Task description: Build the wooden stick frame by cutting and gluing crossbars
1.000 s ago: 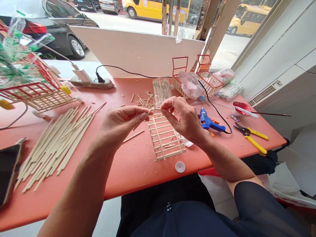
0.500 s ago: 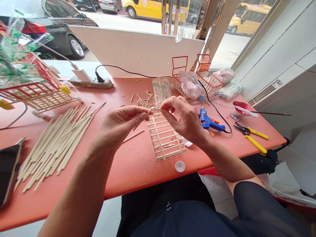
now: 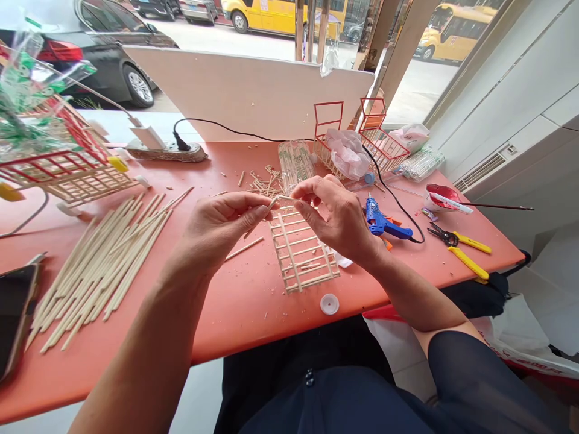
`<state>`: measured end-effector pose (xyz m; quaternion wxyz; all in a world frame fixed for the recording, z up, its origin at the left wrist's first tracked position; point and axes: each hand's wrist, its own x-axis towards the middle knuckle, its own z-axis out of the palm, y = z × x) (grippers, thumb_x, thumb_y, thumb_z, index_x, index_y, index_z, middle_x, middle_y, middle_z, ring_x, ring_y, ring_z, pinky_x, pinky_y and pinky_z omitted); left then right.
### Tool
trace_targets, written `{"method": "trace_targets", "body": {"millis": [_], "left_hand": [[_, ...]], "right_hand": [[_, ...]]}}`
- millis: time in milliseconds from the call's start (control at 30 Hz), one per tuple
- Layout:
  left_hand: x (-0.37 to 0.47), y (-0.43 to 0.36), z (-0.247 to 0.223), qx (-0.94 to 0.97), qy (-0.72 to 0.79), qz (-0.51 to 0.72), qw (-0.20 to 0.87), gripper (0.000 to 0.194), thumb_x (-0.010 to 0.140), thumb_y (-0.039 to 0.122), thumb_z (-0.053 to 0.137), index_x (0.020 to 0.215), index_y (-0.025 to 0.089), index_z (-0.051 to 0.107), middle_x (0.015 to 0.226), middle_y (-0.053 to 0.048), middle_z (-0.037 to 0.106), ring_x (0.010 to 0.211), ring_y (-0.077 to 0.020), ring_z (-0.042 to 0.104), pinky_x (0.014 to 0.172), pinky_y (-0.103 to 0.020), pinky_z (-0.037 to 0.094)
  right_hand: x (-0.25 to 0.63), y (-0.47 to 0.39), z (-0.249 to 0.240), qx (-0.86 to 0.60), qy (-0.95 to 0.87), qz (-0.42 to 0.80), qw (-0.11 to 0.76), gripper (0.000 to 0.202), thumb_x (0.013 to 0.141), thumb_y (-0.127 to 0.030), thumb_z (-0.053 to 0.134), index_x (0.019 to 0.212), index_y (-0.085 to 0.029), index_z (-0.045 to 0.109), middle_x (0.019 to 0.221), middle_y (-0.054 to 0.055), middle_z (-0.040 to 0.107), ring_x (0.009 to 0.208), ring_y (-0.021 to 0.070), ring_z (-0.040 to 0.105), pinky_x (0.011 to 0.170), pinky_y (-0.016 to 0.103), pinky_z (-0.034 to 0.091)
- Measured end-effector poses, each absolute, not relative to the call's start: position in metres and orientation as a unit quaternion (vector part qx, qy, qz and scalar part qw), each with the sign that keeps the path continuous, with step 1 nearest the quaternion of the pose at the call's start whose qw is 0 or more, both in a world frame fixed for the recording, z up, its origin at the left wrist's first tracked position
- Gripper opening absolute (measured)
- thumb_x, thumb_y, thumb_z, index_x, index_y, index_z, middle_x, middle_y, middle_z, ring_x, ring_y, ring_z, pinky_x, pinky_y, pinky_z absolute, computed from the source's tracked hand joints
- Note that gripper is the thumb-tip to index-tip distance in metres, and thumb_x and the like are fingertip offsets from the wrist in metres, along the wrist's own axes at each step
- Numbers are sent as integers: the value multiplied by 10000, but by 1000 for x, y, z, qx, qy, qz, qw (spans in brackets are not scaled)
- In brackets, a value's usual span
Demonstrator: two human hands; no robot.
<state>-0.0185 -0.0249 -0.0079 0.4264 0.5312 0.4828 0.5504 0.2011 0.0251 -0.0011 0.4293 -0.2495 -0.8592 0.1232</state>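
My left hand pinches one thin wooden stick between thumb and forefinger, its lower end jutting out below the fingers. A short wooden stick is pinched in my right hand, and its tip meets the left-hand stick at an angle. Whether the two are glued together I cannot tell. Under my hands lies a flat lattice of wooden sticks, with a few loose bits on it. A single loose stick rests left of the lattice.
Many long sticks lie at left beside a phone. At right are a blue glue gun, yellow-handled pliers and a cup of red paint. Stick-built carts stand behind; a power strip sits back left.
Almost nothing differs. Both hands keep the same pinch, and slightly more of the short stick shows between the fingertips.
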Motion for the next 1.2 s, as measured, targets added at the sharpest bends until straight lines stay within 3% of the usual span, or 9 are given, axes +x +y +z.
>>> {"method": "trace_targets", "body": {"millis": [267, 467, 733, 1200], "left_hand": [[-20, -23, -11, 535, 469, 559, 426, 155, 735, 318, 974, 851, 253, 895, 723, -32, 773, 595, -83, 506, 547, -233, 376], [-21, -21, -14, 542, 460, 559, 427, 99, 770, 277, 937, 863, 297, 913, 719, -24, 772, 569, -58, 490, 534, -194, 366], [-22, -22, -15, 534, 458, 565, 431, 121, 751, 268, 960, 862, 275, 912, 725, -27, 782, 584, -49, 520, 546, -166, 387], [-21, -23, -14, 534, 472, 561, 421, 132, 772, 274, 947, 882, 222, 896, 729, -42, 783, 599, -80, 502, 551, -221, 377]], "right_hand": [[200, 29, -5, -234, -867, 87, 431, 169, 1119, -265, 578, 987, -205, 665, 909, 10, 729, 857, 162, 580, 852, 331, 446], [200, 29, -5, -224, -868, 79, 436, 153, 1110, -216, 574, 976, -211, 648, 900, -2, 717, 846, 156, 574, 851, 331, 445], [200, 29, -4, -210, -869, 78, 441, 147, 1104, -184, 587, 968, -202, 639, 885, -8, 700, 824, 149, 561, 846, 320, 442], [200, 29, -5, -215, -873, 80, 430, 177, 1114, -197, 561, 953, -203, 636, 861, -9, 672, 801, 147, 540, 856, 332, 441]]}}
